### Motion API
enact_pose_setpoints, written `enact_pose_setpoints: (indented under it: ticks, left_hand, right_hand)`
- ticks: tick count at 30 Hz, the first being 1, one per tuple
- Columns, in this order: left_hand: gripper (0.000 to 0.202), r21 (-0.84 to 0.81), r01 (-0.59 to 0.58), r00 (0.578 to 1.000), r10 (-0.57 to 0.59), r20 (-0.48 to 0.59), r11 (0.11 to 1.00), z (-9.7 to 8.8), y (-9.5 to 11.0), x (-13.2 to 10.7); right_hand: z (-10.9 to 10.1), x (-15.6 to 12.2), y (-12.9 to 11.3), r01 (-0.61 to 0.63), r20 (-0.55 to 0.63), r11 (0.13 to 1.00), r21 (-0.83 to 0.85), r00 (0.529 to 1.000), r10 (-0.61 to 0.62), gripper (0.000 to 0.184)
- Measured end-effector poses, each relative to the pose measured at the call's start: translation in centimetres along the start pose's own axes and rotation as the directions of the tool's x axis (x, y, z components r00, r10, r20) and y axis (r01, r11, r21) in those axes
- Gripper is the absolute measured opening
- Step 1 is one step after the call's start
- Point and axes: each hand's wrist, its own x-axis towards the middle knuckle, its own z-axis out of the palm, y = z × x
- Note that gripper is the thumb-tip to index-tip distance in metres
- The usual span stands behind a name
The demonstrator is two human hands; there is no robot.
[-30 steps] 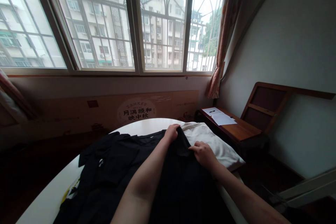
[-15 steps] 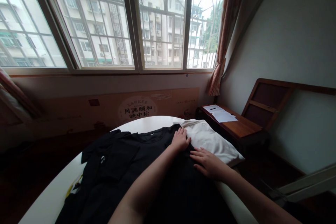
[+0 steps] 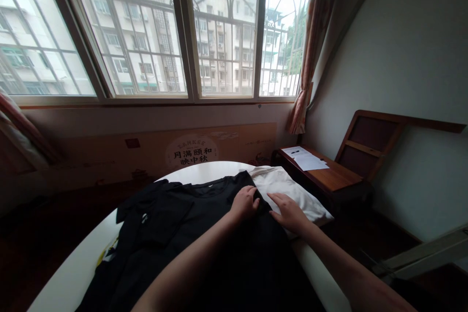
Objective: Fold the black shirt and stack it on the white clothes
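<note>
A black T-shirt lies spread on a white round table, its neckline toward the window. My left hand rests on the shirt near its right shoulder, fingers slightly bent and apart. At the shirt's right edge is my right hand, thumb and fingers parted around nothing I can see. Partly beneath that hand, a folded white cloth sits beside the shirt. One black sleeve is laid inward at the left, with a small white mark on the fabric.
A yellow and white item shows from under the shirt's left side. Beyond the table, a wooden bench with white papers stands at the right. A printed cardboard panel leans below the barred window.
My left hand has drawn slightly back and left over the shirt. The right hand has shifted up toward the white cloth, its thumb now apart from the fingers.
</note>
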Motion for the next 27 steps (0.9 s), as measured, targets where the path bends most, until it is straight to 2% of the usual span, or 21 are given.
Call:
enact_pose_setpoints:
  ticks: [4, 8, 13, 16, 19, 21, 23, 25, 27]
  left_hand:
    - [0.075, 0.032, -0.014, 0.987, 0.009, 0.163, 0.999, 0.9, -0.2, -1.0]
    - [0.084, 0.086, -0.037, 0.965, 0.013, 0.262, 0.996, 1.2, -0.6, -0.8]
    - [0.079, 0.091, -0.064, 0.937, 0.029, 0.349, 0.994, 0.1, -1.0, -1.3]
    - [0.077, 0.107, -0.057, 0.929, 0.014, 0.371, 0.993, -1.4, -1.2, -3.4]
    - [0.075, 0.118, -0.034, 0.919, -0.015, 0.393, 0.992, -4.3, -1.4, -7.3]
    - [0.074, 0.091, 0.0, 0.906, -0.038, 0.422, 0.996, -7.3, -1.4, -10.8]
    - [0.071, 0.034, 0.077, 0.884, -0.084, 0.46, 0.996, -11.1, -1.2, -14.7]
    - [0.055, -0.007, 0.229, 0.856, -0.198, 0.477, 0.973, -15.5, -0.7, -18.8]
    - [0.044, -0.033, 0.356, 0.859, -0.314, 0.403, 0.934, -19.7, -0.1, -22.9]
  right_hand:
    - [1.8, 2.1, 0.0, -0.03, 0.089, 0.999, -0.016, 0.996, 0.031, 0.061]
    - [2.4, 1.9, -0.2, -0.009, 0.201, 0.999, -0.032, 0.98, 0.015, 0.054]
    - [1.5, 0.7, -0.5, -0.007, 0.255, 0.997, -0.081, 0.966, 0.027, 0.055]
    - [1.4, 0.5, -0.7, -0.003, 0.269, 0.996, -0.095, 0.963, 0.029, 0.059]
    - [1.8, 0.3, -0.6, -0.001, 0.258, 0.994, -0.107, 0.966, 0.029, 0.058]
    - [2.0, 0.1, -0.6, -0.003, 0.259, 0.994, -0.111, 0.965, 0.032, 0.058]
    - [1.9, -0.1, -0.6, -0.005, 0.263, 0.994, -0.106, 0.964, 0.033, 0.06]
    - [1.6, -0.4, -0.7, -0.01, 0.253, 0.994, -0.104, 0.967, 0.036, 0.064]
    - [1.0, -0.9, -0.9, -0.015, 0.225, 0.993, -0.12, 0.973, 0.042, 0.068]
